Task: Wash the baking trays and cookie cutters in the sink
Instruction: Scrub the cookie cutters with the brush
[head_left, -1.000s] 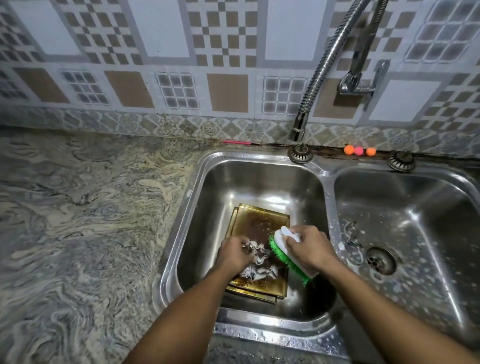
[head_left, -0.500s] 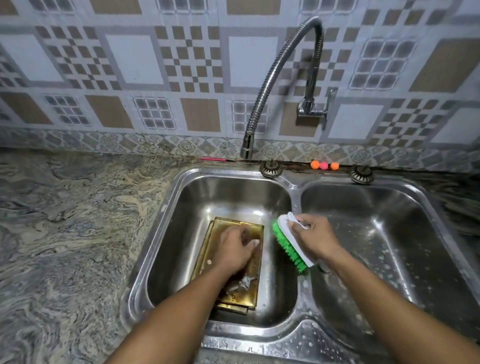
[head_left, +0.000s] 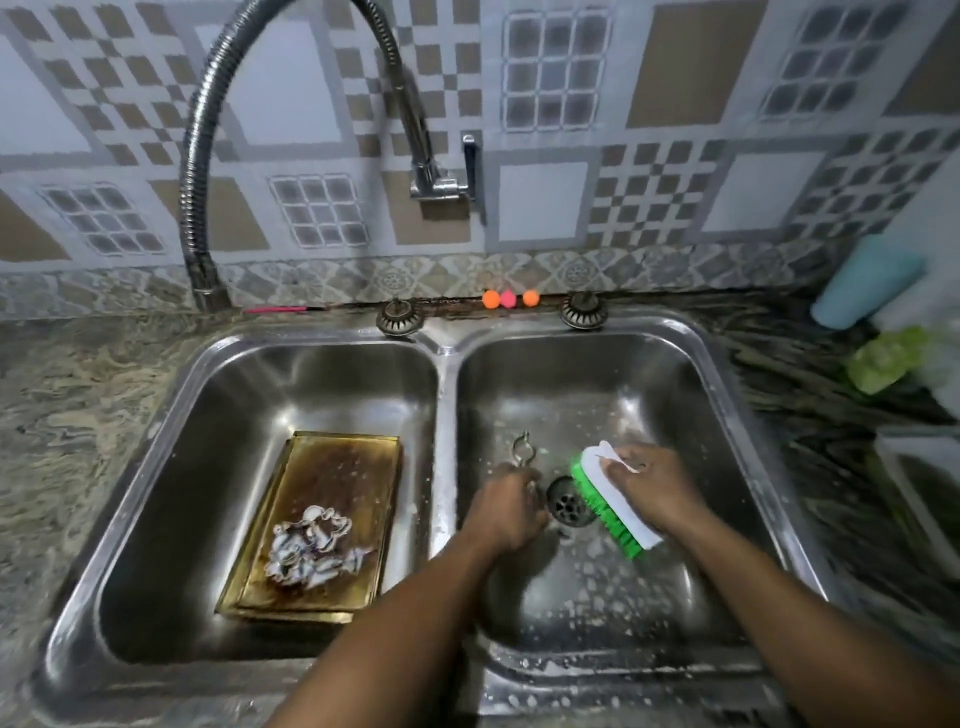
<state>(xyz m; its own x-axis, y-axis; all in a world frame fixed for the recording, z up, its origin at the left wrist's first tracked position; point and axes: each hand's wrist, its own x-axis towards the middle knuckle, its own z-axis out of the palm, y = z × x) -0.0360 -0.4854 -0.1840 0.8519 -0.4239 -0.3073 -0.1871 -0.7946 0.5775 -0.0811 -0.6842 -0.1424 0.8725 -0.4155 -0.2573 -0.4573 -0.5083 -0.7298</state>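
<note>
Small metal cookie cutter (head_left: 521, 451), pinched in the left hand (head_left: 506, 512) over the right basin of the steel double sink (head_left: 441, 358), at twelve o'clock from that hand.
The right hand (head_left: 654, 486) grips a green-bristled white scrubbing brush (head_left: 613, 501) at three o'clock. Best to work the bristles into its edges. More soapy cutters (head_left: 311, 545) lie on stained golden baking trays (head_left: 317, 525) in the left basin.

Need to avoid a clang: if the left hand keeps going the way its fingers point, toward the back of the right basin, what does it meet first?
Probably the metal cookie cutter the left hand pinches; beyond it, the basin's back wall. Depth is uncertain.
</note>
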